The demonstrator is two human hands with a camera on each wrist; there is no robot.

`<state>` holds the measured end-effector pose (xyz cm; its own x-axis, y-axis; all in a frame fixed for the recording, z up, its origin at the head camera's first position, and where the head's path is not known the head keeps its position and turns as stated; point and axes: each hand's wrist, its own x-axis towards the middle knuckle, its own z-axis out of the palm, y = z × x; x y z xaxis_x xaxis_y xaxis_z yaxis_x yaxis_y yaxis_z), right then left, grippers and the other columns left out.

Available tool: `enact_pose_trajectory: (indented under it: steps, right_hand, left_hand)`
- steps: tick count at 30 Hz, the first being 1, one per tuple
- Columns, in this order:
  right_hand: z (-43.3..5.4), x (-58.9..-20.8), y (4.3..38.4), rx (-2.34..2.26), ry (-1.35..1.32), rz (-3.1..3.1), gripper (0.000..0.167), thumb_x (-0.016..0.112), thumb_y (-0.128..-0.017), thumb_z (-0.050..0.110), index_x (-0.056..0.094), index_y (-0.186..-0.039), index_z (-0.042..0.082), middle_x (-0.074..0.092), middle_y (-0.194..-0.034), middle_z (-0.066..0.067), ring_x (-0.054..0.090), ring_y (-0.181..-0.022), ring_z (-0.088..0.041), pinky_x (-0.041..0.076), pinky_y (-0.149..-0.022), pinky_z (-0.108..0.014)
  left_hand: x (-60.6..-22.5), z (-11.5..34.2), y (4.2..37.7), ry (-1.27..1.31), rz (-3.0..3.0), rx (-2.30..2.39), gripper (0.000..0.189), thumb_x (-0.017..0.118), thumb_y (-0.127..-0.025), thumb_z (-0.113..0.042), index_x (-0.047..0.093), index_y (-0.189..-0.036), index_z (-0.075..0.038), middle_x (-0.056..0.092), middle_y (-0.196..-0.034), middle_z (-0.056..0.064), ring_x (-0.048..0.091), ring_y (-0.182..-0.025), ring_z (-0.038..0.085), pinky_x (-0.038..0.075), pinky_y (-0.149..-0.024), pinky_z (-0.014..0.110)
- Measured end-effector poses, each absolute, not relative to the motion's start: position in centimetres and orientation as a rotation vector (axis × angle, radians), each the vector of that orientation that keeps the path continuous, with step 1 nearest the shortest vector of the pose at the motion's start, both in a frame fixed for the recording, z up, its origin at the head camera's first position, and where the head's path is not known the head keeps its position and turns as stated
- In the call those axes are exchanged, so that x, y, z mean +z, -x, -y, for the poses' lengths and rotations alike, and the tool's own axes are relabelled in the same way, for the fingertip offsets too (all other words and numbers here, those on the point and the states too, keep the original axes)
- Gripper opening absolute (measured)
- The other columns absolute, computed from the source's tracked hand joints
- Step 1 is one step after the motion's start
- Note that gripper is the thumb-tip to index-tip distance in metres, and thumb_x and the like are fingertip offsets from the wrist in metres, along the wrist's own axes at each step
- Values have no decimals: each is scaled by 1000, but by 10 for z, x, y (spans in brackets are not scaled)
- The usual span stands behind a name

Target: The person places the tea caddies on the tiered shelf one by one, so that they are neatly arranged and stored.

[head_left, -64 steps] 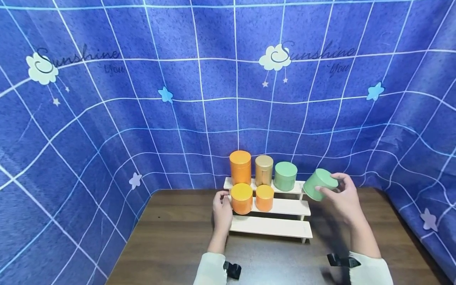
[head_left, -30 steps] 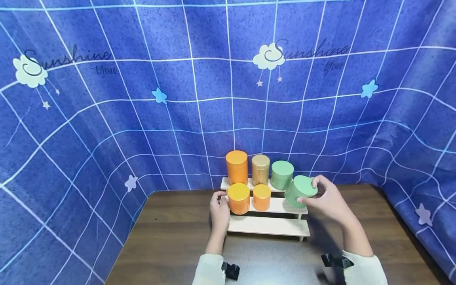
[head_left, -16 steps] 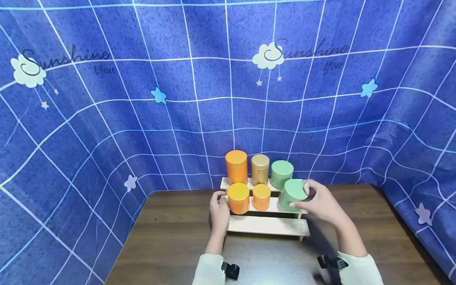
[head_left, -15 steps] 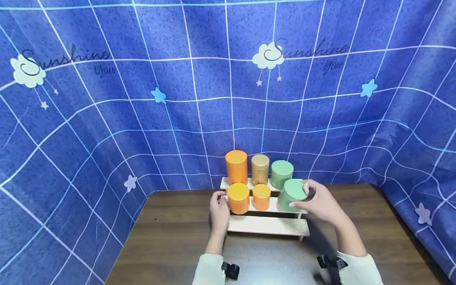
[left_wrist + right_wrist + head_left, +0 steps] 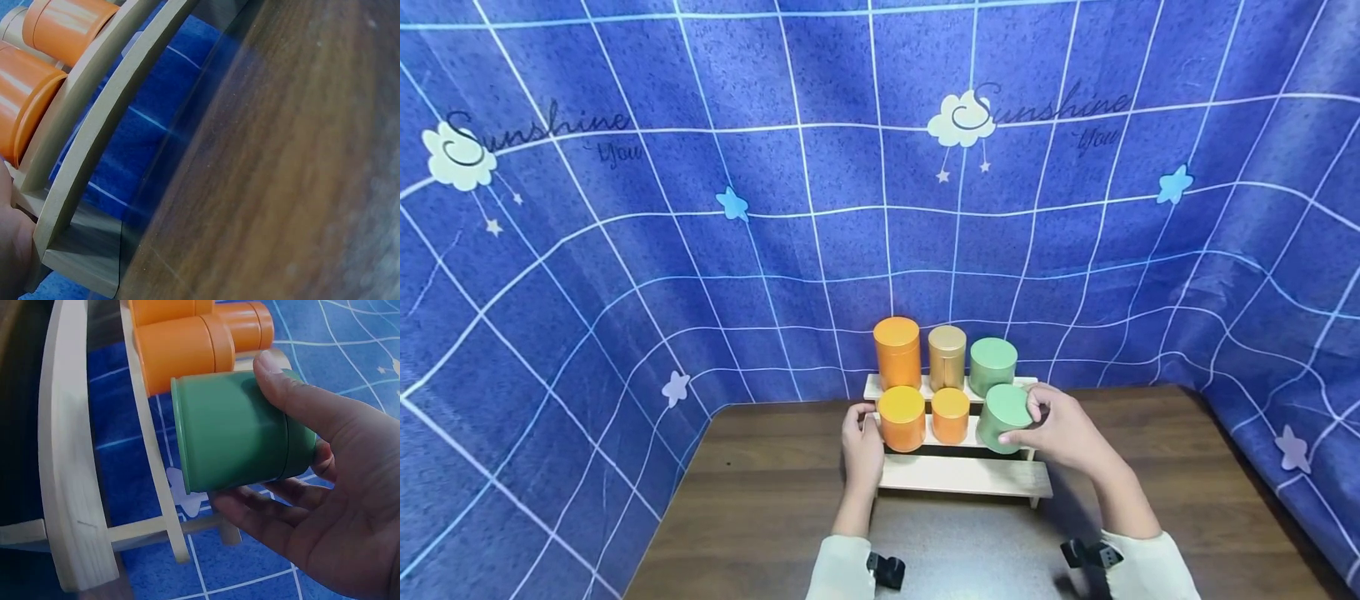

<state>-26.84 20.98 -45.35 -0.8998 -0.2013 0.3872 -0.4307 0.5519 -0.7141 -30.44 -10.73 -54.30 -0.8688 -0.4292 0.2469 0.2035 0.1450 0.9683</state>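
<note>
My right hand [image 5: 1063,427] grips a green lidded tin [image 5: 231,431] between thumb and fingers, at the right end of the middle step [image 5: 973,431] of a pale wooden three-step rack. In the head view the tin is slightly tilted, close over the step. My left hand [image 5: 862,446] holds the left end of the rack, its fingertips behind the edge beside a wide orange tin [image 5: 902,418]. A smaller orange tin [image 5: 951,415] stands between that one and the green tin. The left wrist view shows only a sliver of the left hand [image 5: 15,244] at the rack's end.
On the top step stand a tall orange tin [image 5: 897,352], a gold tin [image 5: 947,357] and another green tin [image 5: 993,367]. The bottom step [image 5: 966,475] is bare. A brown wooden table [image 5: 760,483] carries the rack, and a blue gridded cloth [image 5: 850,208] hangs behind and at the sides.
My right hand has brought the green tin leftward from beyond the rack's right end to over the middle step, tilting it more upright. My left hand keeps its hold on the rack.
</note>
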Motion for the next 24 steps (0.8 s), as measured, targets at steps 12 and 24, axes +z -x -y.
enact_pose_trajectory:
  steps: [12,24]
  right_hand:
    - [-199,-455,263,1230,-465,2585,62,101,-66,26,42,-77,9,48,-79,-1,48,-75,-15,39,-65,-25]
    - [-191,-455,265,1165,-387,2635,65,100,-69,28,39,-85,11,43,-78,-1,49,-76,-19,39,-64,-26]
  left_hand:
    - [-547,109,303,-230,1962,-1772,16,52,-105,-3,68,-108,-7,61,-85,11,55,-68,12,49,-60,26]
    - [-544,107,302,-245,1966,-1771,16,52,-105,-5,67,-108,-9,61,-88,10,56,-68,13,49,-62,27]
